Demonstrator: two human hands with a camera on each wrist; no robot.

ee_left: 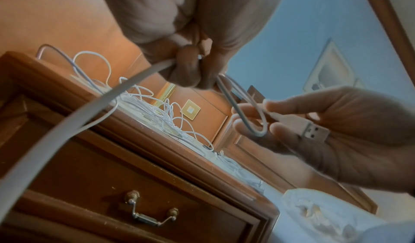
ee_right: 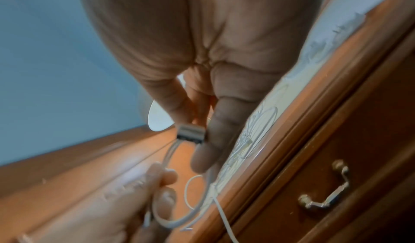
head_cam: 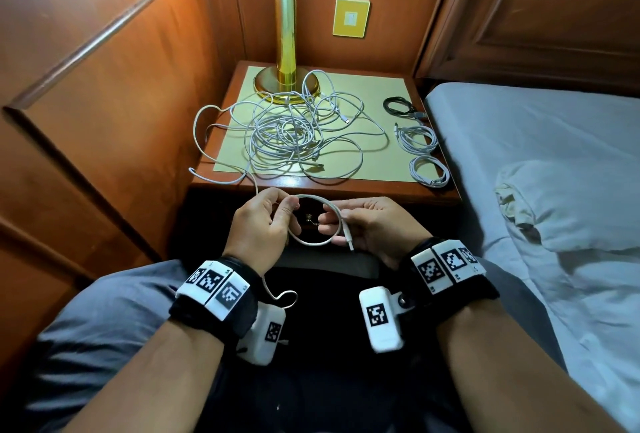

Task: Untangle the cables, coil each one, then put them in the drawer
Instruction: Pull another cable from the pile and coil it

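I'm coiling one white cable [head_cam: 313, 219] just in front of the closed drawer [ee_left: 139, 209]. The tangle [head_cam: 287, 134] sits at 12 o'clock on the counter [head_cam: 346, 186]. My right hand [head_cam: 372, 224] pinches the USB plug, my left hand [head_cam: 259, 224] pinches the first loop; next, feed more slack round.

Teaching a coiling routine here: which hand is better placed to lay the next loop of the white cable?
Left hand: it pinches the running white cable toward the tangle, while the right hand anchors the plug end.
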